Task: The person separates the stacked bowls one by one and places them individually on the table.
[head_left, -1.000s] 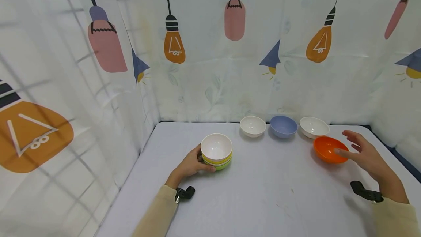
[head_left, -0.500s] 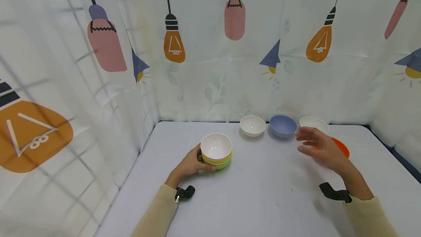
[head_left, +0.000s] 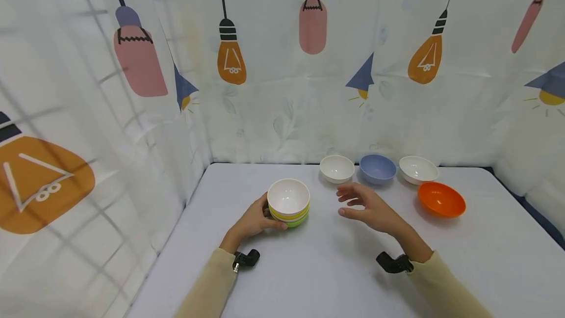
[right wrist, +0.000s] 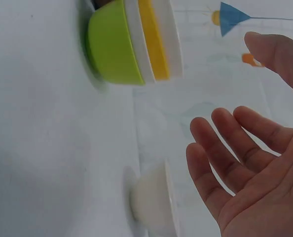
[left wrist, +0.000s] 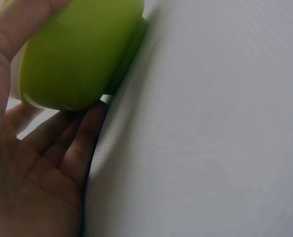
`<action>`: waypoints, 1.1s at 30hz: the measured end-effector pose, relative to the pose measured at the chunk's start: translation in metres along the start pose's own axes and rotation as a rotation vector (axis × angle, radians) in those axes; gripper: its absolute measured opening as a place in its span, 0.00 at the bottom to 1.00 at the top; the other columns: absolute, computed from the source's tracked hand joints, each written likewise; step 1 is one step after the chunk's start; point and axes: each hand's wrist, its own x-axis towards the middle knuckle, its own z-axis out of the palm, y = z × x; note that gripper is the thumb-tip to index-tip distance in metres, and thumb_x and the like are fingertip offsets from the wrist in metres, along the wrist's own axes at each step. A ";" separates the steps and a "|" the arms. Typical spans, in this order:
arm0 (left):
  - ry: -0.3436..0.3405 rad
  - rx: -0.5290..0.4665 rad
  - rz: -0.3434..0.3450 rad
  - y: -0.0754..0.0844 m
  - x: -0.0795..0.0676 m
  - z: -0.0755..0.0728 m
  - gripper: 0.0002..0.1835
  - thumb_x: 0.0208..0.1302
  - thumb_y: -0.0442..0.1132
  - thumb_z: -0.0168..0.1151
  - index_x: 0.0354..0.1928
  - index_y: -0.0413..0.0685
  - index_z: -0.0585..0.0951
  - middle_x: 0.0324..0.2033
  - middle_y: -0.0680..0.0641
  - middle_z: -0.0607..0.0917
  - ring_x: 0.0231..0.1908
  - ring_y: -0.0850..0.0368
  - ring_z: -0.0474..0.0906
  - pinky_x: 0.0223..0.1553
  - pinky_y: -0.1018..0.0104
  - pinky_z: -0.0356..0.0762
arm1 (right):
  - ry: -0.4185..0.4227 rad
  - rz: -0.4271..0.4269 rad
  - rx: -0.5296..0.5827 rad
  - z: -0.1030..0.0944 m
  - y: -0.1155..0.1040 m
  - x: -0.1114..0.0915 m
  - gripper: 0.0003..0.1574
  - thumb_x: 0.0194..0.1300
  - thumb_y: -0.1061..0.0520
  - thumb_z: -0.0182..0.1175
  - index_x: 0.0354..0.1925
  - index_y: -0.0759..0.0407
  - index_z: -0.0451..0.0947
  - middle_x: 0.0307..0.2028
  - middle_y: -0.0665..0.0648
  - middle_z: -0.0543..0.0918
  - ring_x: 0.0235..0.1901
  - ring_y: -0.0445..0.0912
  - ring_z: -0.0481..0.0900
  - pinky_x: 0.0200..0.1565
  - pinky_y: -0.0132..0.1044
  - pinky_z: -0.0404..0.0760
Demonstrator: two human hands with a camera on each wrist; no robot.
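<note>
A stack of nested bowls (head_left: 289, 200) stands on the table left of centre. A white bowl is on top, yellow and white rims show below it, and a green bowl (left wrist: 82, 54) is at the bottom. My left hand (head_left: 254, 220) holds the stack from its left side, thumb in front and fingers around the back. To the right of the stack, my right hand (head_left: 368, 207) hovers over the table with fingers spread and nothing in them. In the right wrist view, its palm (right wrist: 265, 192) faces the stack with a gap between.
Along the table's back edge sit a white bowl (head_left: 337, 170), a blue bowl (head_left: 377, 170) and another white bowl (head_left: 418, 170). An orange bowl (head_left: 441, 200) lies in front of them at the right. A patterned curtain (head_left: 282, 112) hangs behind the white table (head_left: 318, 269).
My right hand has moved left, away from the orange bowl and toward the stack, holding nothing. The left hand and the stack have stayed in place.
</note>
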 end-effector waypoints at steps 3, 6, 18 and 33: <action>0.006 0.004 0.002 -0.001 0.000 0.000 0.57 0.44 0.42 0.86 0.76 0.62 0.64 0.70 0.51 0.75 0.71 0.47 0.71 0.73 0.47 0.68 | -0.026 0.013 0.021 0.014 -0.002 0.013 0.36 0.66 0.50 0.71 0.67 0.57 0.70 0.61 0.59 0.80 0.61 0.57 0.78 0.66 0.54 0.77; 0.009 0.002 0.000 -0.001 0.000 0.000 0.57 0.44 0.42 0.86 0.76 0.62 0.63 0.70 0.50 0.75 0.71 0.47 0.71 0.73 0.47 0.68 | -0.034 0.036 0.044 0.027 -0.001 0.024 0.38 0.64 0.48 0.72 0.67 0.56 0.70 0.64 0.62 0.78 0.62 0.55 0.78 0.67 0.55 0.75; 0.019 0.023 -0.004 0.000 0.000 0.001 0.57 0.44 0.44 0.86 0.76 0.61 0.63 0.70 0.52 0.75 0.71 0.47 0.71 0.73 0.46 0.68 | -0.010 0.057 0.114 0.060 0.004 0.049 0.45 0.63 0.50 0.73 0.71 0.59 0.66 0.68 0.61 0.73 0.66 0.60 0.74 0.69 0.57 0.72; -0.002 -0.007 0.017 -0.002 0.000 0.000 0.55 0.45 0.41 0.86 0.75 0.61 0.64 0.68 0.50 0.76 0.68 0.49 0.73 0.70 0.49 0.71 | -0.009 0.022 0.171 0.075 0.006 0.067 0.52 0.57 0.52 0.76 0.74 0.58 0.63 0.69 0.60 0.71 0.66 0.58 0.72 0.68 0.57 0.73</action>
